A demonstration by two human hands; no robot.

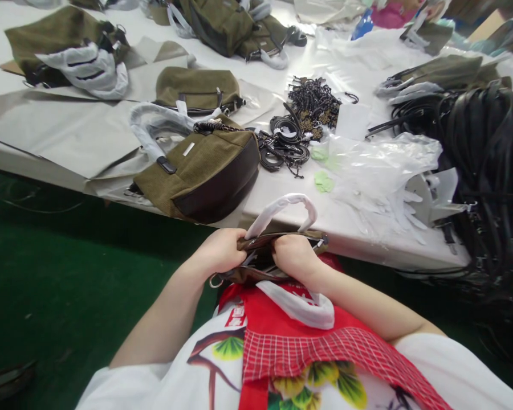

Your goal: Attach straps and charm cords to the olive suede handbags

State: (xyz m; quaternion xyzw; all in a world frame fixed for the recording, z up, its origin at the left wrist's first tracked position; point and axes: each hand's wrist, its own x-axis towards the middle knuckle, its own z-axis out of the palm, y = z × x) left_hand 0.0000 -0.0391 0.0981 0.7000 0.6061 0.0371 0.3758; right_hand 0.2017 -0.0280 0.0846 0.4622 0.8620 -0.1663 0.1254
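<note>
A handbag [256, 275] with a brown body and an unzipped top is held against the red apron, close to the table's front edge. Its two handles are wrapped in white film; one handle [282, 208] arches toward the table and the other [299, 307] droops over the apron. My left hand [224, 250] is closed on the left end of the bag's rim. Curled at the opening, my right hand [294, 259] dips its fingers inside, and what they hold is hidden. Just beyond lies an olive handbag [214, 165] with a dark base and film-wrapped handles.
More olive bags [196, 88] lie at the table's left and back. Coiled black straps [286, 139] and a heap of dark cords [314, 102] sit mid-table. Clear plastic bags [367, 165] are to their right, and a thick bundle of black straps [487, 148] hangs over the right edge.
</note>
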